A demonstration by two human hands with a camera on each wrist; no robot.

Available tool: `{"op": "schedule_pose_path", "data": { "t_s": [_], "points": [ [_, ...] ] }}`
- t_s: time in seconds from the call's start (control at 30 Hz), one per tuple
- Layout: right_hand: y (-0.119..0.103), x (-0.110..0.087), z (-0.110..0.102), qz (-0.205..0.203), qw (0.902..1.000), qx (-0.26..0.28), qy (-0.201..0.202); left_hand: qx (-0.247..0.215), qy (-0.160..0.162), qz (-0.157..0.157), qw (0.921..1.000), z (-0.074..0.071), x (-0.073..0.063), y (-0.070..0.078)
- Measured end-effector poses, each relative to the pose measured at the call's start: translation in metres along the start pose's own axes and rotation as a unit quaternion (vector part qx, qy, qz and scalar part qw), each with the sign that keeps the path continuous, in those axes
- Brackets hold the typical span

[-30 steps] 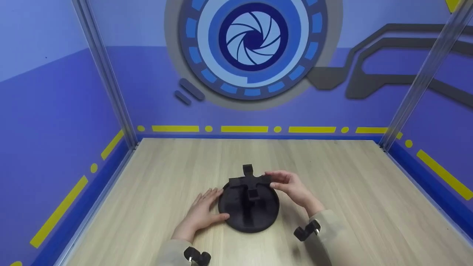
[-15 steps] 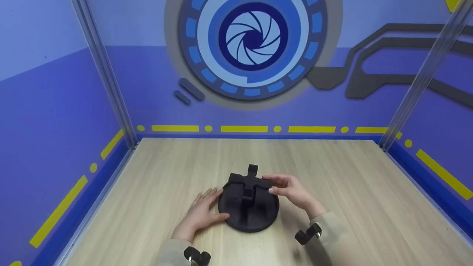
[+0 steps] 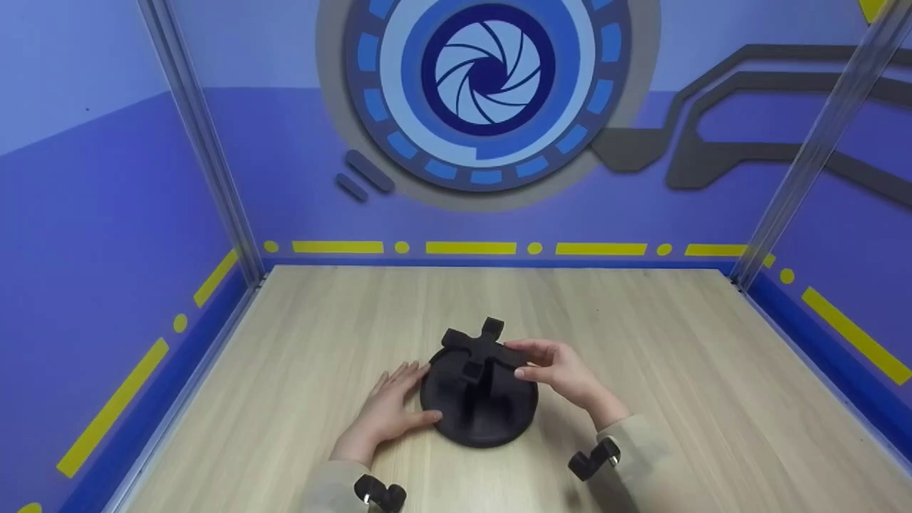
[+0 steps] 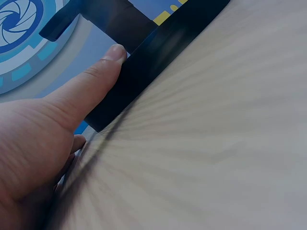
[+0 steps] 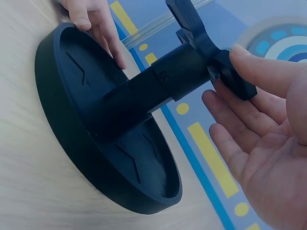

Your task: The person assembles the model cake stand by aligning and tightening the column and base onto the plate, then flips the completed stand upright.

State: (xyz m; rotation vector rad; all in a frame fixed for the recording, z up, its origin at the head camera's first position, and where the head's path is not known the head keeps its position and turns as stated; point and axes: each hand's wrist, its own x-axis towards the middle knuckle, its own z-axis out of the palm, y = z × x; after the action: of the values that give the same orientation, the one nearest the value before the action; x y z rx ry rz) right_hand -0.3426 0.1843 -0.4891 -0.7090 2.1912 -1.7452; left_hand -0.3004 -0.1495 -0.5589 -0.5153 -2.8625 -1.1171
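A black stand sits on the table in front of me. It has a round, dished base point(image 3: 456, 422), a short thick column point(image 5: 153, 79) and a cross-shaped top point(image 3: 483, 348). My left hand point(image 3: 385, 410) rests against the base's left side, its thumb straight over the rim and its fingers stretched along the outer edge. With thumb and fingers my right hand point(image 3: 566, 370) pinches the right arm of the cross. The cross stands turned at a slant over the base. In the left wrist view the thumb point(image 4: 98, 79) presses on the rim.
The stand is on a pale wooden table point(image 3: 342, 313). Blue panels point(image 3: 285, 178) with yellow marks rise at the back and both sides, and metal posts point(image 3: 214, 171) stand in the back corners. Each sleeve carries a black wrist mount point(image 3: 595, 459).
The cross-shaped top has turned clockwise as seen from above. My right hand has moved slightly towards me with the arm it pinches. The base and my left hand have stayed put.
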Motion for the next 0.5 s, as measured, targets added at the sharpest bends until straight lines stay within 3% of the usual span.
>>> {"op": "schedule_pose_path", "data": {
  "t_s": [0.33, 0.5],
  "points": [
    [-0.002, -0.006, 0.011, -0.001, 0.9994, 0.023, 0.027, -0.001, -0.002, 0.0, 1.0, 0.0, 0.001, -0.001],
    [-0.005, -0.009, 0.019, -0.008, 0.9986, 0.006, 0.053, 0.001, -0.001, 0.004, 1.0, 0.0, 0.001, -0.001]
  ]
}}
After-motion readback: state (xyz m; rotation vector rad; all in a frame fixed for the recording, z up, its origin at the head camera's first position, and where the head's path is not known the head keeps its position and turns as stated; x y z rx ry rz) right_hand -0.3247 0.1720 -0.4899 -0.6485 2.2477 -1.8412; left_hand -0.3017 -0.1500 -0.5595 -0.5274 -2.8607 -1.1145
